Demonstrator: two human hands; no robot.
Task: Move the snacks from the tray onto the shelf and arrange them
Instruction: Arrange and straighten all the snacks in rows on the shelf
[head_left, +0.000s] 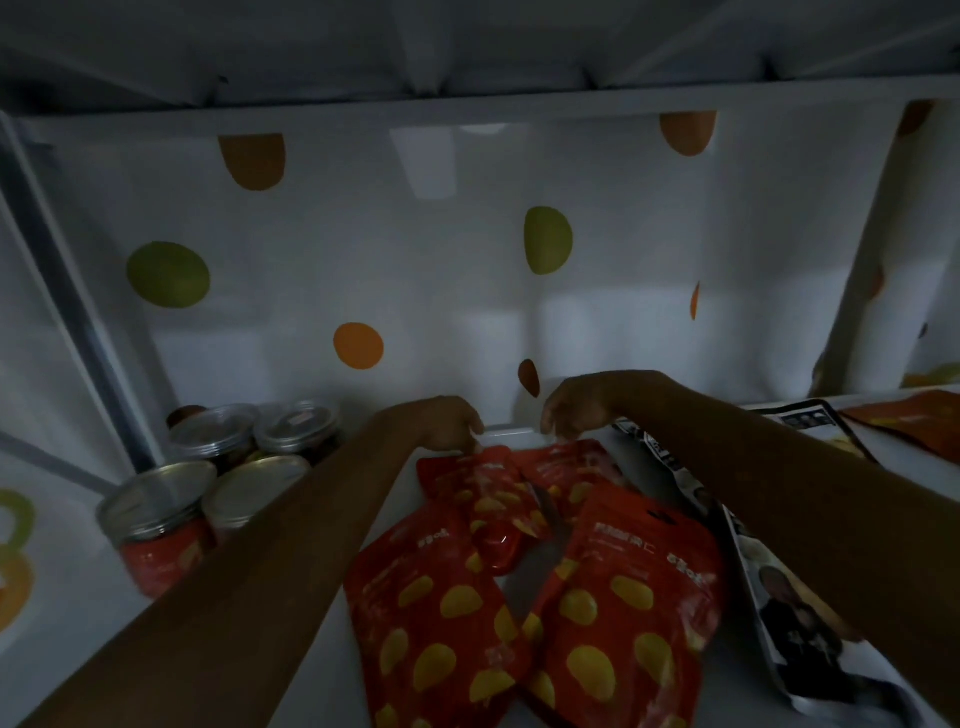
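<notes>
Single head-worn wide-angle view, facing forward and down into a shelf (311, 675) bay, very close, dotted back wall (363, 234) filling the upper frame, left hand (447, 423) and right hand (576, 405) mid-frame, pouches (431, 623) at the bottom, dim light

Shelf (317, 675) layout:
- four jars (218, 483) at left, two in front, two behind
- four pouches (623, 597) centre, right of jars; near pair overlaps far pair
- long packet (789, 623) just right of pouches
- another pouch (909, 421) far right, at back
- left hand (447, 423) and right hand (576, 405) at far pair's rear edges, grip unclear
- backing sheet (415, 286) behind all
</notes>
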